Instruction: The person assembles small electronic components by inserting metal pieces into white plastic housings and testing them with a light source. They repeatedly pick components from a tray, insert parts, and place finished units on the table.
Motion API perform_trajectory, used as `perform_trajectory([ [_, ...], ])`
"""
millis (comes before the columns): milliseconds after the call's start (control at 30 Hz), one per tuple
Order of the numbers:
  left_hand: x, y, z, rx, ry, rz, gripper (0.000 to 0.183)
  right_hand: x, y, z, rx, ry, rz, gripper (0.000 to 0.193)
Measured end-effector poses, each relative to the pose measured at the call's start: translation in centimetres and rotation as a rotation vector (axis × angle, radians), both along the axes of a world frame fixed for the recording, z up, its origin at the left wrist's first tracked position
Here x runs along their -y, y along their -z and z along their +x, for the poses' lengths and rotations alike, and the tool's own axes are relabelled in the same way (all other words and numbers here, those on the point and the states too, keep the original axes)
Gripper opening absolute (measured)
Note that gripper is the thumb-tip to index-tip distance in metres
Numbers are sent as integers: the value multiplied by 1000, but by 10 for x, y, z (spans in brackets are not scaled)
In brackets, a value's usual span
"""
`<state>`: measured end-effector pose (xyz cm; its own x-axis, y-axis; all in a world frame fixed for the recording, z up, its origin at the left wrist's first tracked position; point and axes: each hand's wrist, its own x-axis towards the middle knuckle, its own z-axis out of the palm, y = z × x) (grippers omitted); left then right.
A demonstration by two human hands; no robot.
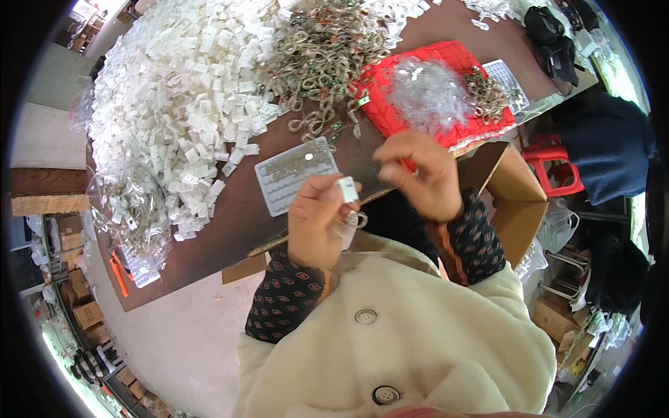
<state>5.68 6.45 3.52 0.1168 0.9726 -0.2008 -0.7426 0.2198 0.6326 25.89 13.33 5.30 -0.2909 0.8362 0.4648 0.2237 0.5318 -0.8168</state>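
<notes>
Holds a small white rectangular piece (347, 189) in the left hand (317, 212), with wrist upright and fingers closed in a pinch around it. Shows a pale ring-shaped strand (359, 221) just below these fingers, looking smooth and twisted. Bends the right hand (432, 184) inward at the wrist, with fingers half curled and partly apart, somewhat blurred, with no held object visible in them. Wears dark patterned sleeves (286, 299) and a fleecy cream coat (432, 334). Just beyond the left fingers, shows a shallow ridged plastic tray (280, 200) on the brown worktop (202, 268); farther left, a big heap of glossy white pieces (181, 90). Ahead, between both hands, shows tangled beaded loops (324, 52). Beyond the right fingers, shows a quilted red cloth (380, 76) under crinkled clear film (428, 94).
</notes>
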Motion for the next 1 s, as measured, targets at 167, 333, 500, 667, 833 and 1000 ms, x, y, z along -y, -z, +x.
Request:
perform_trajectory([
  [167,24,1,-14,-131,-10,-70,23,32,-6,-44,-29,-177,-113,18],
  [333,43,9,-41,-8,-76,-121,23,8,-4,-58,175,-80,-75,10],
  [500,46,16,-59,140,-82,-98,25,-45,10,-71,460,78,298,19],
  [667,46,14,-64,149,-63,-117,22,-64,30,-80,698,34,318,23],
  [833,40,1,-68,136,-54,-76,16,-67,10,-77,140,11,-9,17],
  [1000,26,-13,-54,-145,-171,28,28,-9,-11,-85,-480,-191,-636,11],
])
